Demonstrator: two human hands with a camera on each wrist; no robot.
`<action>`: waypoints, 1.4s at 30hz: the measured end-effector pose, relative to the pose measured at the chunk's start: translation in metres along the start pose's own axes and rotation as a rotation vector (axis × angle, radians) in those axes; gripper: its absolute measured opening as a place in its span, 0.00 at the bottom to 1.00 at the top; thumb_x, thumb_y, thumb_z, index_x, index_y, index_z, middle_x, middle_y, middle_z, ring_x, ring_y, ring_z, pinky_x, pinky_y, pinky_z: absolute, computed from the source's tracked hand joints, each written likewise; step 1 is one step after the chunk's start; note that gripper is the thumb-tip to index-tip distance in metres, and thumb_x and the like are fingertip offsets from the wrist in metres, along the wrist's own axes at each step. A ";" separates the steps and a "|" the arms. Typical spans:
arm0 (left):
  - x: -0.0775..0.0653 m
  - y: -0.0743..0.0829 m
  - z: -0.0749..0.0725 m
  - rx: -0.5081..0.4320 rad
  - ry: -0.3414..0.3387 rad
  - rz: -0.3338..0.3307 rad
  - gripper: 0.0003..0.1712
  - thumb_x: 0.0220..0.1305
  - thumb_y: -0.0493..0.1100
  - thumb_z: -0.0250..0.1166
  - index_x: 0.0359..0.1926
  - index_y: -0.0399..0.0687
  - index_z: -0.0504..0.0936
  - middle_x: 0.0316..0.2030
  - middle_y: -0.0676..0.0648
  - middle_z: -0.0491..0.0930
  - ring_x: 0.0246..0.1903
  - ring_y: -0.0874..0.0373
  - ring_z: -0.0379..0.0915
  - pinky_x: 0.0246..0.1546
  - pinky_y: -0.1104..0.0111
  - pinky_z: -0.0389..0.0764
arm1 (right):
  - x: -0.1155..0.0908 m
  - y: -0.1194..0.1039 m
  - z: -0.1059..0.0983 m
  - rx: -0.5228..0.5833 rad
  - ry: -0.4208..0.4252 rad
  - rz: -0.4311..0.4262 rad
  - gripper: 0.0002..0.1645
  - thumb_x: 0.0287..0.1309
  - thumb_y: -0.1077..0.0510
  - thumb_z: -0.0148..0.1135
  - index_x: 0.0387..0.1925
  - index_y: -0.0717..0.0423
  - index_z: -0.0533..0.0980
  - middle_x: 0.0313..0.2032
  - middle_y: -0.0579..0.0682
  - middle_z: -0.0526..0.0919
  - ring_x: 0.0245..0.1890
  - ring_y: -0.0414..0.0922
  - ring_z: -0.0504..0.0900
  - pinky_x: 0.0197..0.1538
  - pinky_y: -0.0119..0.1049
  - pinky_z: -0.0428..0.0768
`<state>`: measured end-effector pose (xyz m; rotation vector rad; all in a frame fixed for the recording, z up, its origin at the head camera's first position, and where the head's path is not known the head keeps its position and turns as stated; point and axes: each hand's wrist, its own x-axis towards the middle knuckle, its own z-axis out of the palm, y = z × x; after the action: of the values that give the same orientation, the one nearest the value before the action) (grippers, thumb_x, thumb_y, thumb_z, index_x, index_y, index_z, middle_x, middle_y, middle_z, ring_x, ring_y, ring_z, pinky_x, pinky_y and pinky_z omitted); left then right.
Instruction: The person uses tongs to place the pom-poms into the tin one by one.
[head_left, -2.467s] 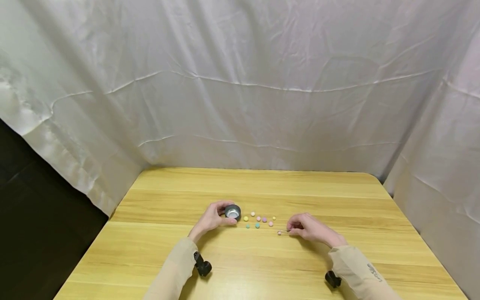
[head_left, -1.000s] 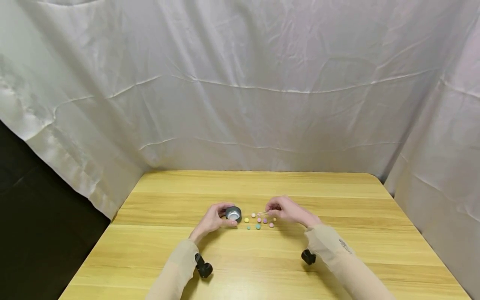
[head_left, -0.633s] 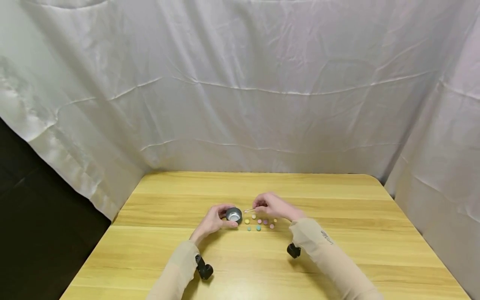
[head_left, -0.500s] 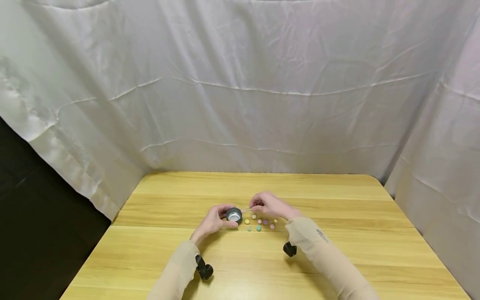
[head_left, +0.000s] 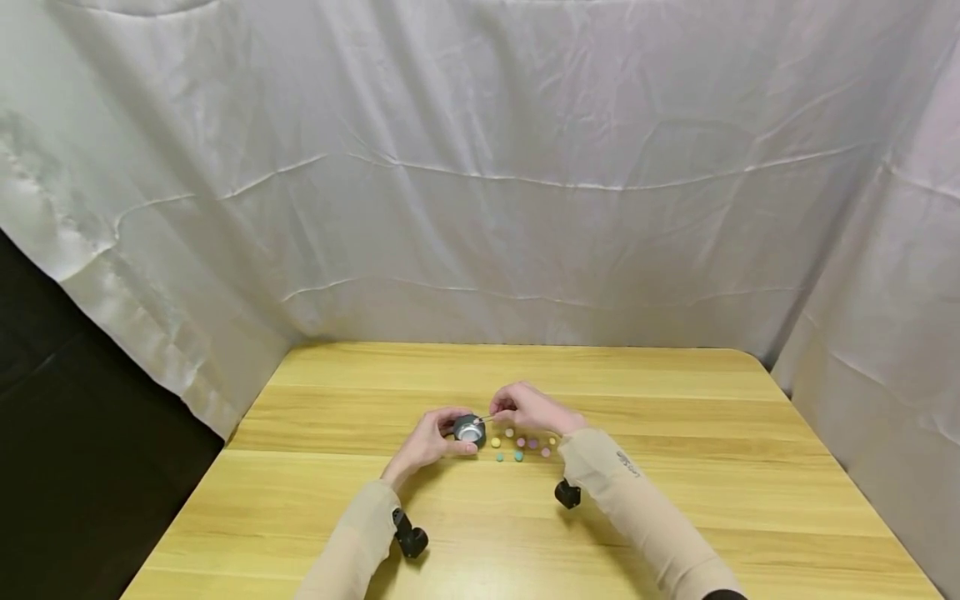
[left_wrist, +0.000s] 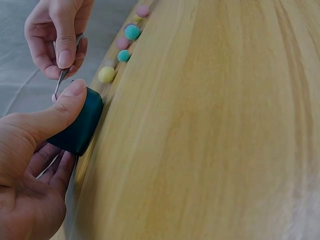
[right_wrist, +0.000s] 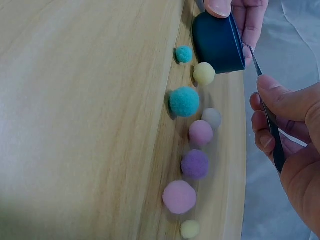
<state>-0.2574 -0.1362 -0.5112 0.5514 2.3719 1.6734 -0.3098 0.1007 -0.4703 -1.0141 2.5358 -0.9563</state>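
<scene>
In the head view my left hand [head_left: 423,442] grips a small dark cup [right_wrist: 217,45] with a silvery inside, thumb on the near side and fingers behind. The cup stands on the wooden table. My right hand [head_left: 534,408] pinches metal tweezers [right_wrist: 272,122] between thumb and fingers. Their thin tips reach over the cup's opening, and a bit of pink pom-pom [left_wrist: 54,98] shows at them in the left wrist view. Beside the cup lie several pom-poms: teal [right_wrist: 184,101], small teal [right_wrist: 184,54], yellow [right_wrist: 204,73], white [right_wrist: 211,118], pink [right_wrist: 179,197] and purple [right_wrist: 195,164].
The wooden table [head_left: 480,533] stretches around both hands. Pale curtains [head_left: 480,225] hang behind it and at the sides, with a dark panel [head_left: 67,450] at the left. A small black camera is strapped at each wrist.
My right hand has carried the tweezers, with a pink pom-pom from the table's right, leftward past the other pom-poms to the cup's opening. My left hand has kept its hold on the cup.
</scene>
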 end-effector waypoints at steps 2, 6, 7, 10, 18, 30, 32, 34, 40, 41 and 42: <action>0.000 0.000 0.000 0.005 0.003 -0.003 0.33 0.57 0.35 0.75 0.62 0.31 0.75 0.58 0.31 0.79 0.58 0.37 0.77 0.63 0.50 0.78 | 0.001 0.001 0.000 0.002 0.000 0.000 0.05 0.68 0.61 0.62 0.40 0.56 0.83 0.37 0.50 0.88 0.35 0.41 0.82 0.42 0.30 0.81; 0.001 -0.001 0.001 0.002 0.012 -0.017 0.33 0.55 0.35 0.76 0.62 0.33 0.76 0.58 0.33 0.80 0.57 0.40 0.78 0.62 0.52 0.79 | 0.001 0.002 0.000 -0.003 0.008 -0.010 0.05 0.67 0.61 0.63 0.40 0.57 0.83 0.37 0.50 0.88 0.34 0.41 0.82 0.42 0.30 0.81; 0.001 -0.001 0.001 -0.002 0.012 -0.017 0.33 0.55 0.34 0.76 0.62 0.33 0.76 0.57 0.32 0.80 0.57 0.40 0.78 0.62 0.52 0.79 | 0.001 0.002 0.000 -0.007 0.010 -0.012 0.05 0.67 0.61 0.63 0.40 0.58 0.83 0.37 0.50 0.88 0.34 0.41 0.82 0.42 0.30 0.81; 0.002 -0.002 0.001 -0.016 0.009 -0.014 0.33 0.55 0.34 0.76 0.61 0.32 0.76 0.57 0.32 0.80 0.58 0.39 0.78 0.63 0.52 0.78 | 0.001 0.002 0.000 -0.020 0.013 -0.010 0.05 0.67 0.61 0.63 0.40 0.58 0.83 0.36 0.48 0.87 0.33 0.38 0.80 0.41 0.29 0.80; 0.002 -0.002 0.001 -0.025 0.008 -0.007 0.33 0.55 0.34 0.76 0.61 0.31 0.76 0.57 0.30 0.80 0.58 0.37 0.77 0.64 0.49 0.77 | -0.001 0.004 -0.001 -0.002 0.001 0.006 0.06 0.67 0.62 0.62 0.41 0.59 0.83 0.38 0.51 0.88 0.35 0.40 0.81 0.42 0.30 0.81; 0.002 -0.003 0.001 -0.015 0.011 0.005 0.33 0.55 0.33 0.76 0.62 0.31 0.76 0.57 0.30 0.79 0.58 0.36 0.77 0.64 0.48 0.76 | -0.032 0.013 -0.012 -0.003 0.064 0.013 0.06 0.67 0.63 0.62 0.41 0.61 0.83 0.37 0.52 0.87 0.34 0.37 0.81 0.40 0.28 0.81; 0.002 -0.004 0.000 -0.013 0.010 0.009 0.34 0.55 0.34 0.76 0.62 0.30 0.75 0.57 0.30 0.79 0.58 0.36 0.77 0.64 0.47 0.76 | -0.040 0.017 -0.014 -0.006 0.075 0.008 0.06 0.67 0.63 0.62 0.41 0.61 0.83 0.37 0.52 0.87 0.34 0.38 0.82 0.39 0.28 0.81; 0.002 -0.004 0.000 -0.014 0.008 0.011 0.34 0.55 0.34 0.76 0.62 0.30 0.75 0.57 0.30 0.79 0.58 0.36 0.77 0.64 0.47 0.76 | -0.050 0.022 -0.016 0.000 0.088 0.010 0.06 0.67 0.64 0.62 0.41 0.61 0.83 0.37 0.53 0.87 0.34 0.39 0.82 0.38 0.28 0.81; 0.002 -0.004 -0.001 -0.017 0.005 0.003 0.34 0.54 0.34 0.76 0.62 0.31 0.76 0.57 0.30 0.79 0.57 0.36 0.77 0.64 0.48 0.77 | -0.076 0.038 -0.020 0.013 0.149 -0.002 0.04 0.65 0.64 0.64 0.37 0.61 0.84 0.33 0.54 0.87 0.28 0.33 0.77 0.32 0.27 0.78; 0.002 -0.004 -0.001 -0.016 0.007 0.001 0.34 0.54 0.34 0.76 0.62 0.31 0.76 0.57 0.30 0.79 0.57 0.36 0.77 0.63 0.48 0.77 | -0.080 0.041 -0.020 0.017 0.158 0.004 0.04 0.64 0.64 0.65 0.36 0.60 0.84 0.32 0.54 0.87 0.28 0.33 0.76 0.31 0.26 0.78; 0.003 -0.005 -0.001 -0.016 0.007 0.001 0.34 0.54 0.34 0.76 0.62 0.31 0.76 0.57 0.30 0.80 0.57 0.36 0.77 0.63 0.48 0.77 | -0.084 0.043 -0.021 0.018 0.166 0.005 0.04 0.64 0.64 0.65 0.35 0.60 0.84 0.31 0.54 0.87 0.27 0.32 0.75 0.30 0.26 0.77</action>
<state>-0.2609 -0.1369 -0.5151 0.5440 2.3611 1.6965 -0.2802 0.1921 -0.4842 -0.9603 2.6561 -1.1022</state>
